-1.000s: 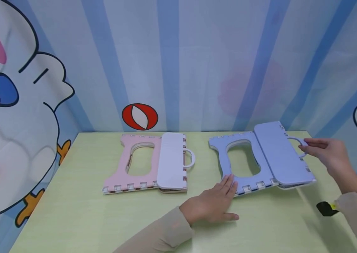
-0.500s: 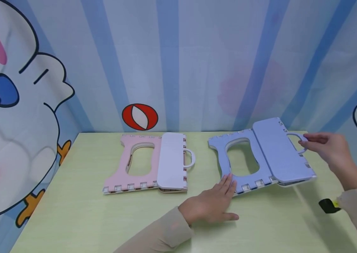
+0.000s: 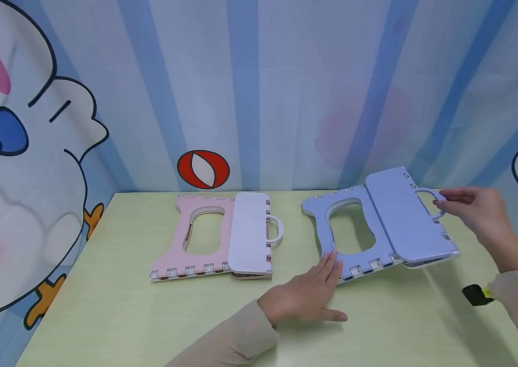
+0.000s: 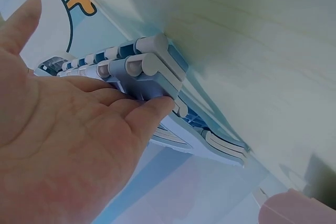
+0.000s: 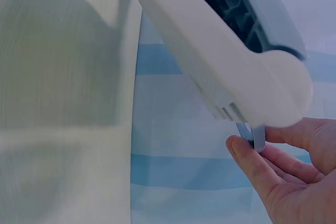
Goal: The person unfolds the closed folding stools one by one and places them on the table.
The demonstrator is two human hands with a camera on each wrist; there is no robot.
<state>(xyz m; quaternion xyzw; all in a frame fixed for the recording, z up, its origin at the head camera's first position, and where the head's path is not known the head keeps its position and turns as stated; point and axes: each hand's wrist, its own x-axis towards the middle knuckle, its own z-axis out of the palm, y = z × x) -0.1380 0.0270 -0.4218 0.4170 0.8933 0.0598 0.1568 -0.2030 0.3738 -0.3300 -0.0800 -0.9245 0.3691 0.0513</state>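
Your right hand [image 3: 486, 216] pinches the handle [image 3: 428, 190] of the folded blue step stool [image 3: 408, 219], which sits tilted at the table's [image 3: 126, 311] right side, handle end raised; the slim loop probably offers your fingers an easy hold. Your left hand [image 3: 305, 296], fingers straight, touches the stool's near-left corner, seemingly to steady its lower end. Left of it lies a folded pink step stool [image 3: 250, 232].

Right stool [image 3: 389, 219] blue; left stool [image 3: 240, 234] pink, white; backdrop [image 3: 286, 92] striped blue; table [image 3: 149, 321] greenish.
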